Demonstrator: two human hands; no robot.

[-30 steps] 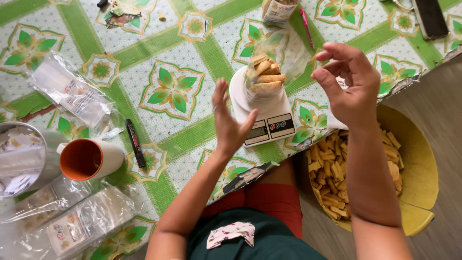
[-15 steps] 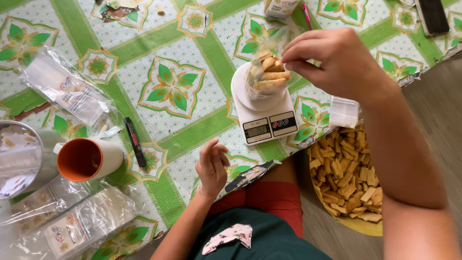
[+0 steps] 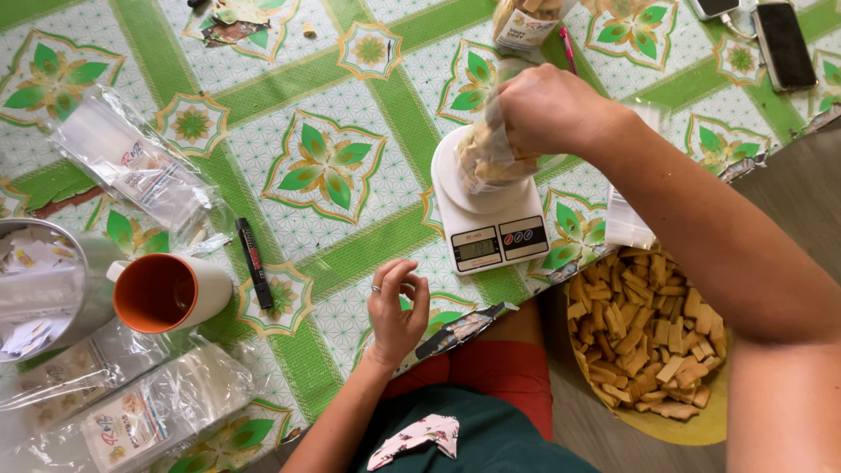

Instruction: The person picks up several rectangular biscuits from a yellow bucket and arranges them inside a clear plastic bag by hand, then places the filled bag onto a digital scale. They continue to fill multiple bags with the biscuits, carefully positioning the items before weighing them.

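My right hand [image 3: 552, 109] grips the top of a clear plastic bag of pale biscuit sticks [image 3: 486, 158] that stands on a white kitchen scale [image 3: 491, 219] with a round platform. My left hand [image 3: 396, 307] rests near the table's front edge, below and left of the scale, fingers loosely curled and holding nothing. A ring shows on one finger.
A yellow bowl of biscuit sticks [image 3: 653, 342] sits by my right arm. An orange-lined white mug [image 3: 171, 291], a black marker [image 3: 254, 263], empty clear bags [image 3: 131, 166], a metal tin [image 3: 39, 280] and more bags [image 3: 131, 412] lie left. Phones [image 3: 782, 44] at far right.
My right hand came down from above the scale and closed on the top of the bag. My left hand dropped away from the scale to the table's front edge.
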